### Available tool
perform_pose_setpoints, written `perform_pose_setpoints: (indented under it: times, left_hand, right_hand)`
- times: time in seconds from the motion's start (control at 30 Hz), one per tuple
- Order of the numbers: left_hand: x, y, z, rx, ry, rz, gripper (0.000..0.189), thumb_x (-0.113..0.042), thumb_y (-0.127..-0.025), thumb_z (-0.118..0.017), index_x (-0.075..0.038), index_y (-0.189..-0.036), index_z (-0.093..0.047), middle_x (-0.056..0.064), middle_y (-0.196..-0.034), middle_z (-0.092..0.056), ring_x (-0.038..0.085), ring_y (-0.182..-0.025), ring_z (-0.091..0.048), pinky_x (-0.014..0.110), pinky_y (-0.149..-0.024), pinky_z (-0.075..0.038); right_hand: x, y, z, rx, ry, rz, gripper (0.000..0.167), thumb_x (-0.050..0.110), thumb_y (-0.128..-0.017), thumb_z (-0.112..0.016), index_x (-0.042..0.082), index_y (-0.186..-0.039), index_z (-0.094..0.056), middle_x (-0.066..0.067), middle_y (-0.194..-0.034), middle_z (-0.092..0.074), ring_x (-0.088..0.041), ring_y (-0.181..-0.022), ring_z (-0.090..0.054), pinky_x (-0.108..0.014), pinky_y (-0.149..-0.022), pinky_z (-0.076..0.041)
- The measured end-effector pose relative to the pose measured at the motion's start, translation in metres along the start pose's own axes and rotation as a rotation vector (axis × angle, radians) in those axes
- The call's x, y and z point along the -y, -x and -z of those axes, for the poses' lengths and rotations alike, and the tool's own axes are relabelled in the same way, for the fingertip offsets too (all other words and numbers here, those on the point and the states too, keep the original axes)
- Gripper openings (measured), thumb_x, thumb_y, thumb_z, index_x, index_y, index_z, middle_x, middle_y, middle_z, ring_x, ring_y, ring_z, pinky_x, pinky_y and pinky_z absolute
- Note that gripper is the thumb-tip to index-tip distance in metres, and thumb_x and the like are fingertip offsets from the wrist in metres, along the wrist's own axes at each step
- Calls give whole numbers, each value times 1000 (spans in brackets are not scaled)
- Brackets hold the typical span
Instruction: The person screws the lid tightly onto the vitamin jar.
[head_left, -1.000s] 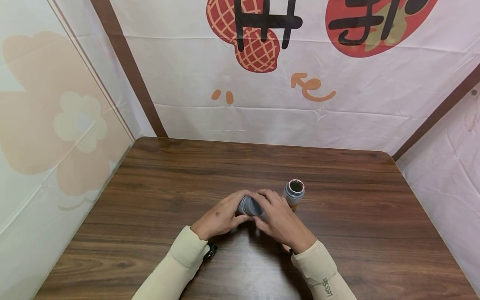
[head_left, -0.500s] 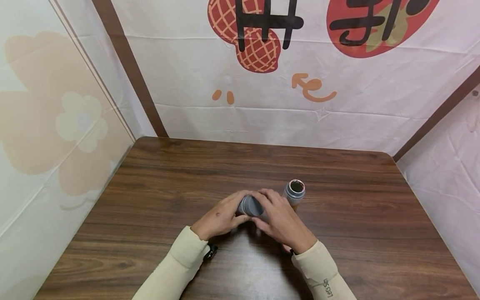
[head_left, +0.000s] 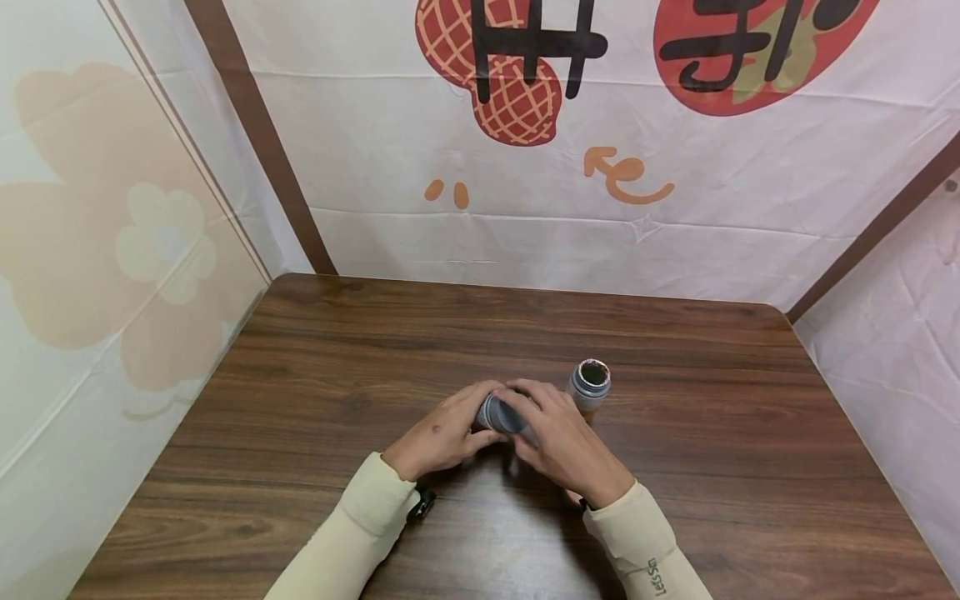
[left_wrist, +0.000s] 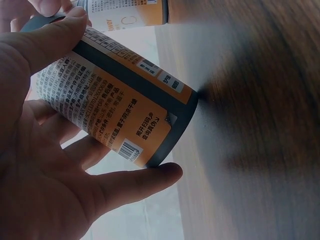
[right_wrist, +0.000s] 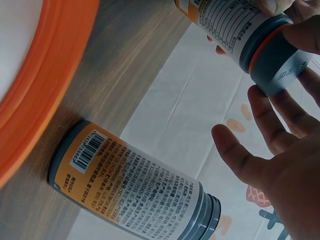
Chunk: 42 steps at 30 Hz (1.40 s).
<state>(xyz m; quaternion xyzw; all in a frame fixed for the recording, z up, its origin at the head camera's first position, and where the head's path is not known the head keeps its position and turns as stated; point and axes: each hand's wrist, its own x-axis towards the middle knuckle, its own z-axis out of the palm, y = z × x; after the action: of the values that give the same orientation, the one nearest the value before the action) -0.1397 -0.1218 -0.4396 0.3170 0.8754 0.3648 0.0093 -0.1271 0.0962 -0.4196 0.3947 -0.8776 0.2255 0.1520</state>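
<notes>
My left hand point(head_left: 442, 429) grips a grey, white and orange supplement bottle point(left_wrist: 115, 95) round its body. The bottle is tilted, its base edge touching or very near the tabletop in the left wrist view. My right hand point(head_left: 558, 437) has its thumb and fingers about the grey cap point(right_wrist: 280, 60). An orange band shows between cap and body in the right wrist view. Just beyond my right hand stands a second, matching bottle point(right_wrist: 130, 185), upright and uncapped. Its open mouth point(head_left: 593, 374) looks dark inside in the head view.
A brown wood-grain table point(head_left: 360, 350) lies under both hands. Close to the right wrist camera is a large orange ring point(right_wrist: 75, 55) with a pale centre, partly out of frame. A printed white cloth point(head_left: 375, 242) hangs behind the table.
The right hand's thumb and fingers have shifted slightly on the cap. The left hand, the tilted bottle and the uncapped bottle stay in place.
</notes>
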Motion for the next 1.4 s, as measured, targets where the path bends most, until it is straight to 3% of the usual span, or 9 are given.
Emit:
perform_pose_setpoints:
  times: [0.3,0.57,0.83,1.0,1.4]
  left_hand:
    - [0,-2,0,7,-5,18,45,-18,-92,-75,-15,-131,-51,-2,-124,-58,11,-109,-56,35,-93,-49]
    - [-1,-1,0,-1,-12,9,50,-17,-92,-75,-12,-135,-50,2,-129,-58,15,-113,-57,38,-94,-49]
    - [0,1,1,-6,-10,-8,51,-16,-91,-76,-11,-135,-49,4,-130,-57,16,-115,-57,39,-95,-49]
    - [0,1,0,-14,-15,-15,51,-16,-90,-76,-11,-134,-50,4,-129,-57,16,-114,-57,38,-94,-49]
    - [-1,-1,-1,2,-3,6,45,-18,-92,-75,-16,-129,-51,-2,-123,-58,11,-108,-56,35,-92,-49]
  right_hand:
    - [-1,-1,-2,-31,4,1,63,14,-82,-80,9,-140,-55,-11,-124,-57,-26,-108,-58,-48,-84,-48]
    - [-1,0,-1,-8,30,-28,61,18,-85,-80,10,-140,-55,-9,-124,-57,-24,-106,-58,-46,-84,-49]
    - [-2,0,-1,0,13,7,69,15,-81,-84,14,-142,-53,-12,-138,-53,-27,-121,-56,-50,-92,-47]
    - [-3,0,0,-6,9,56,67,8,-78,-83,15,-139,-56,-12,-137,-54,-26,-126,-52,-50,-92,-47]
    - [-3,0,-1,-11,-3,10,63,10,-81,-80,12,-139,-56,-10,-128,-57,-25,-113,-58,-48,-87,-49]
